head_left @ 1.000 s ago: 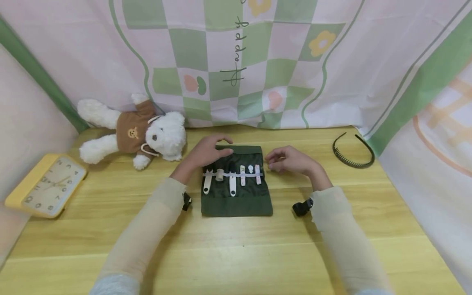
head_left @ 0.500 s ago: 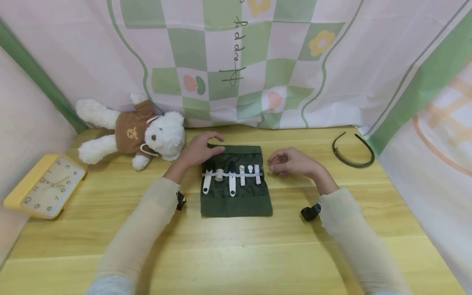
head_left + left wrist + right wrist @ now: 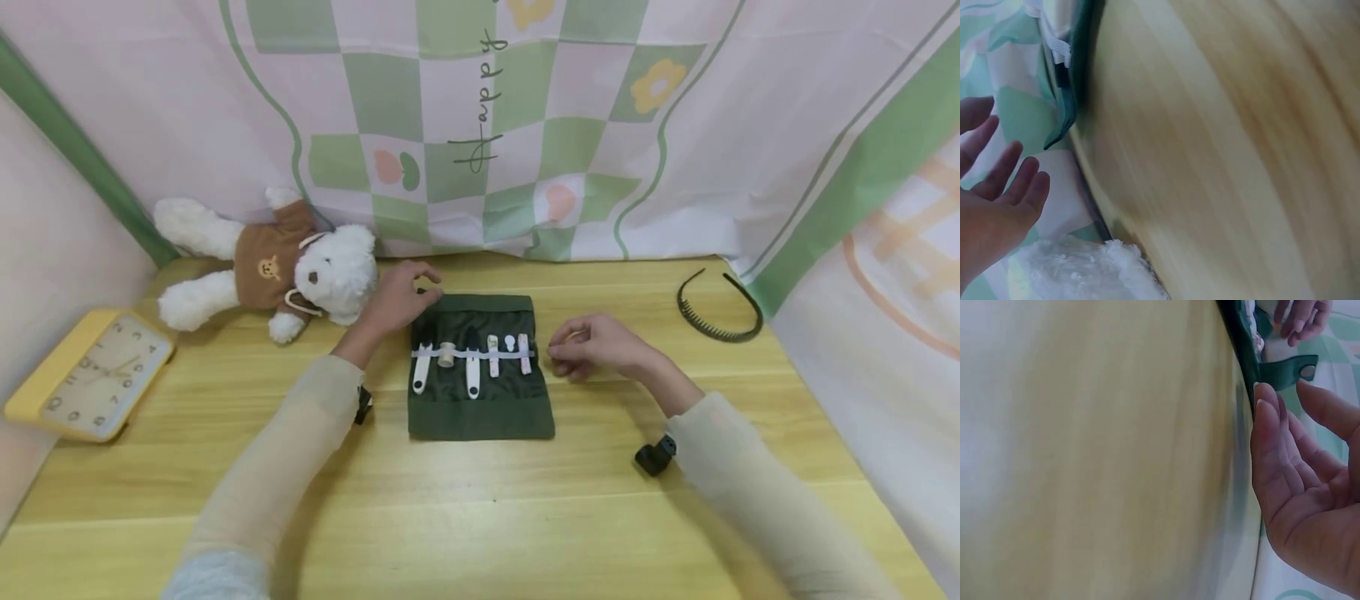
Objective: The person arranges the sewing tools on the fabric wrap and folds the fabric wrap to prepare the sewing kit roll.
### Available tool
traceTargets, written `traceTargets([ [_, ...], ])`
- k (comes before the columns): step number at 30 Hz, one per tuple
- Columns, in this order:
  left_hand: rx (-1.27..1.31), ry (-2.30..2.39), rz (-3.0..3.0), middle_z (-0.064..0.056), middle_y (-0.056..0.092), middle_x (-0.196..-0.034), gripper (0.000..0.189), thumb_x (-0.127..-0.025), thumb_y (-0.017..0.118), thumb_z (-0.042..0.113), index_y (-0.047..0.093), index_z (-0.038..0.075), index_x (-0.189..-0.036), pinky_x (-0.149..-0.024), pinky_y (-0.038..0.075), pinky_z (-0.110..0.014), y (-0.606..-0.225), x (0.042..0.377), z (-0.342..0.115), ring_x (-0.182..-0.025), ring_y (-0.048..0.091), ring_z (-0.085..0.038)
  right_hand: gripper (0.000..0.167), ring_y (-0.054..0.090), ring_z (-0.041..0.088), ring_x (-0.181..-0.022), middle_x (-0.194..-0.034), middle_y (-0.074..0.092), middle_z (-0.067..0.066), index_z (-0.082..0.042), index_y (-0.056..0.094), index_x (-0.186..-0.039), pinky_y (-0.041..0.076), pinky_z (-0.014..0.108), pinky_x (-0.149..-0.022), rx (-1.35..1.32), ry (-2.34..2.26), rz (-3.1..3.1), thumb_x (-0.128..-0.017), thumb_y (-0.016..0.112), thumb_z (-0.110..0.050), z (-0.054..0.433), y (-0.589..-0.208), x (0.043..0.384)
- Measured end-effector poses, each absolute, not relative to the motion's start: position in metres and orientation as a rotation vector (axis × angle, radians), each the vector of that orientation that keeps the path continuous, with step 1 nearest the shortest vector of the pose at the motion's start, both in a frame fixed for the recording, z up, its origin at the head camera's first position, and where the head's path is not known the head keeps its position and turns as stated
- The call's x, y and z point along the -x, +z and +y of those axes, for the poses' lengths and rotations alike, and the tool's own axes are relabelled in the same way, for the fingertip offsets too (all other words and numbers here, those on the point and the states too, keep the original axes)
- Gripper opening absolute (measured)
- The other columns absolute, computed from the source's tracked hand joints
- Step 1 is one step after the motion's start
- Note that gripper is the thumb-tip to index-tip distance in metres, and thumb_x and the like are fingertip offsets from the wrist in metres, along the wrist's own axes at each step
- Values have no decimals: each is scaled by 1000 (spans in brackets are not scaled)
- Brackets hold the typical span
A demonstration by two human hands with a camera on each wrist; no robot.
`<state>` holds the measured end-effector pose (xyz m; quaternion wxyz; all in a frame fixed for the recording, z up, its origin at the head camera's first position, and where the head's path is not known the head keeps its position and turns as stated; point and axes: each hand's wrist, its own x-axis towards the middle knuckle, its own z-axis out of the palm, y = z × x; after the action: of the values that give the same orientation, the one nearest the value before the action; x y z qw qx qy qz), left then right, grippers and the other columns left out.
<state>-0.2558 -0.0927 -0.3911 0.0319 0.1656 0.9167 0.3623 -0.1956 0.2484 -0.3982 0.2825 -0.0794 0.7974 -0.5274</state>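
Observation:
A dark green fabric roll-up case (image 3: 480,419) lies unfolded on the table. An elastic band across it holds two white-handled tools (image 3: 473,375) with black ends, a small beige cylinder (image 3: 446,355), and slim pink-patterned pieces (image 3: 524,354). My left hand (image 3: 399,296) is at the case's far left corner, fingers relaxed and apart with nothing in them, as the left wrist view also shows. Just off the right edge is my right hand (image 3: 598,344), fingers loosely bent and holding nothing. In the right wrist view, a green snap strap (image 3: 1285,372) sticks out beside its fingertips.
A white plush dog (image 3: 337,271) in a brown top lies at the back left. A yellow clock (image 3: 105,375) stands at the left edge. A black toothed headband (image 3: 723,333) lies back right. Behind the table (image 3: 480,533) hangs a checkered curtain (image 3: 450,100).
My left hand has drawn back to the left, off the case's upper part. The right hand has shifted slightly right and nearer to me. The case has stayed in place.

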Motion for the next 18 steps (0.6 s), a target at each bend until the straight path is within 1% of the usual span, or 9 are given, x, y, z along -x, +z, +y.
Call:
traceTargets([
  [2,-514,1078,2843,-15,59,-137,30,-100,66,20,68,4,-125,-104,44,-48,-393,258,-93,-122,56,-34,32,73,30,-84,-96,73,23,13,62,-117,61,43,-74,196,-1395,2105,-99,67,-13,250,-399,193],
  [3,-518,1059,2853,-15,60,-136,30,-100,67,20,68,4,-126,-105,43,-48,-394,259,-93,-125,55,-33,32,73,29,-84,-97,73,22,13,63,-117,61,42,-74,187,-1387,2089,-99,67,-13,251,-400,192],
  [6,-523,1011,2878,-15,63,-134,33,-99,67,19,67,3,-128,-105,44,-47,-395,260,-93,-125,56,-34,32,74,28,-86,-99,74,21,12,65,-116,61,40,-75,163,-1367,2035,-100,67,-15,253,-402,187],
  [13,-457,1009,2901,-13,64,-134,34,-99,67,16,66,3,-130,-97,50,-46,-399,260,-94,-117,62,-32,33,74,23,-84,-98,74,19,12,68,-115,61,39,-73,130,-1366,1917,-100,67,-17,255,-408,173],
  [18,-406,1015,2915,-12,67,-130,30,-99,67,14,68,4,-127,-91,54,-44,-398,260,-96,-112,66,-31,30,75,23,-83,-97,74,20,11,71,-112,61,39,-73,158,-1340,1883,-99,67,-16,257,-409,169],
])
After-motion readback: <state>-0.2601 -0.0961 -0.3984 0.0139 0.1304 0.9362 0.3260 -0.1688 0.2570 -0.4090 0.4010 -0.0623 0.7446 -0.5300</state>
